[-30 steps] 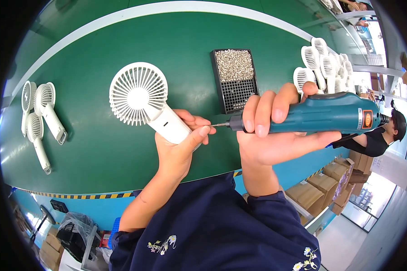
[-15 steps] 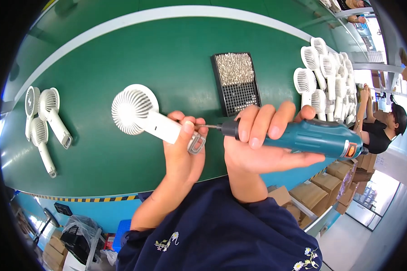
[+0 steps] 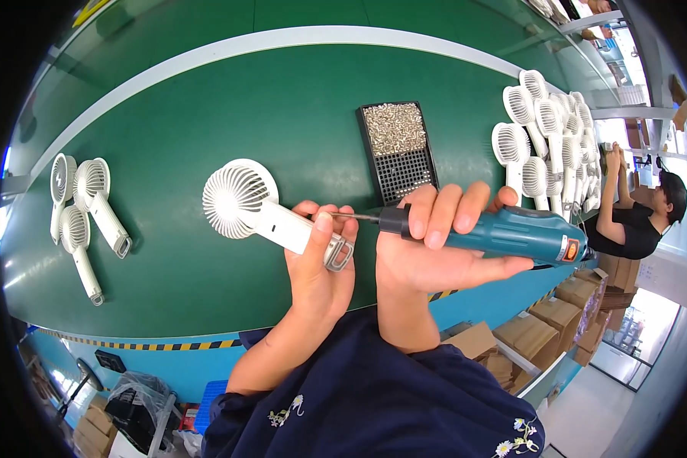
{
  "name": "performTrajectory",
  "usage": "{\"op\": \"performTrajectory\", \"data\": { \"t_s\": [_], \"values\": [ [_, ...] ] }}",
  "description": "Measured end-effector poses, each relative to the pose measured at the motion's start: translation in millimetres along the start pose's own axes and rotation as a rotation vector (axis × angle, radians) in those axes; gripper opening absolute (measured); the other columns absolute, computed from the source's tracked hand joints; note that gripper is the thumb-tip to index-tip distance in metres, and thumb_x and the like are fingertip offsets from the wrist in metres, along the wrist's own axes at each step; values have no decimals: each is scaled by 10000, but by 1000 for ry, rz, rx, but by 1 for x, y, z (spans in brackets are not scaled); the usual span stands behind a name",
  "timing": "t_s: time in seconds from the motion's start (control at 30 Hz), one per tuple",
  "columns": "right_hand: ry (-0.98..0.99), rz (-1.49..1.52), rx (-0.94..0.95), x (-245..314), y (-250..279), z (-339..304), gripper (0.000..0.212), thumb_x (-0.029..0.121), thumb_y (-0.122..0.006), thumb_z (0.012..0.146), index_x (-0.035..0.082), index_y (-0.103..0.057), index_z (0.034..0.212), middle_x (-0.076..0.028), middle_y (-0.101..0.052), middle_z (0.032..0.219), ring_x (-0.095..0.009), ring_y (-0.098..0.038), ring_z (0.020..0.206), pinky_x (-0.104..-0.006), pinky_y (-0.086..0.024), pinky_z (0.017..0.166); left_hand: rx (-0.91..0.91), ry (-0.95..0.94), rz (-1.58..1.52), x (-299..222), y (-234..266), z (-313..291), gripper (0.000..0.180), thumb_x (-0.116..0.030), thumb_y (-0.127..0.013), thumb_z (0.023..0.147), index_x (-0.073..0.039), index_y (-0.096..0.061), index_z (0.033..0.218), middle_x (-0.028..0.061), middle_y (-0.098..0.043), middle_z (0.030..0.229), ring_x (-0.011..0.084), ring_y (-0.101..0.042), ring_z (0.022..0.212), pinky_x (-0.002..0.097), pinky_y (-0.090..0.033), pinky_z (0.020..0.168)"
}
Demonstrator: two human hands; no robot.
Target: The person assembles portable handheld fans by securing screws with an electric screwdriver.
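A white handheld fan [image 3: 281, 227] with a round ribbed head lies level above the table, its handle end pinched in my left hand [image 3: 318, 263]. A grey loop [image 3: 339, 253] sticks out from the handle's end. My right hand [image 3: 429, 248] is wrapped round a teal electric screwdriver [image 3: 507, 233] with a black nose. Its thin bit points left and reaches my left fingertips beside the handle; the fingers hide where the tip meets the fan. Beyond my hands lies a black screw tray [image 3: 401, 153], its far half heaped with small metal screws and its near half showing a grid of holes.
Three white fans [image 3: 91, 191] lie on the green table [image 3: 168, 114] at the left. Many more fans [image 3: 549, 137] are piled at the right. A person in black [image 3: 637, 217] works past that pile. Cardboard boxes [image 3: 527, 336] stand below the table's right side.
The whole view has shifted slightly. My left hand with the fan and my right hand with the screwdriver keep nearly the same position against each other, bit still at the handle end.
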State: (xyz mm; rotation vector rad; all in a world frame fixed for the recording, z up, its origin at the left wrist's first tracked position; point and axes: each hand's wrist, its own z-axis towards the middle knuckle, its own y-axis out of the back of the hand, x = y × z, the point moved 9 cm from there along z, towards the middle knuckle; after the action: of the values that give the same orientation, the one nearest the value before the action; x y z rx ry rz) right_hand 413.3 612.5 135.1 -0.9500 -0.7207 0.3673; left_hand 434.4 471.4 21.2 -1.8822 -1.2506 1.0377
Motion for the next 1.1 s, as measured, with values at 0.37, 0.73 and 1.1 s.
{"op": "performTrajectory", "data": {
  "t_s": [0.37, 0.73, 1.1],
  "values": [
    [-5, 70, -97, -1, 8, 0, 777, 788, -280, 811, 136, -468, 1192, -44, -510, 695, -147, -449, 418, -284, -377, 376, -7, -21, -59, -6, -8, 2, 186, -112, -627, 884, -101, -501, 1020, 8, -571, 955, 138, -558, 956, 262, -475, 870],
    [18, 104, -73, -8, 6, 0, 787, 792, -268, 810, 131, -461, 1191, -47, -502, 689, -153, -447, 417, -296, -377, 376, -40, -11, -77, -5, -7, 3, 164, -116, -611, 897, -116, -495, 1013, 5, -562, 984, 148, -550, 972, 287, -465, 882],
    [31, 105, -122, -8, 12, 0, 776, 789, -262, 814, 133, -474, 1171, -49, -491, 676, -154, -420, 396, -290, -341, 343, -1, -32, -68, -3, -8, 4, 191, -111, -610, 896, -105, -484, 1040, 22, -563, 1016, 166, -552, 984, 296, -467, 881]
  ]
}}
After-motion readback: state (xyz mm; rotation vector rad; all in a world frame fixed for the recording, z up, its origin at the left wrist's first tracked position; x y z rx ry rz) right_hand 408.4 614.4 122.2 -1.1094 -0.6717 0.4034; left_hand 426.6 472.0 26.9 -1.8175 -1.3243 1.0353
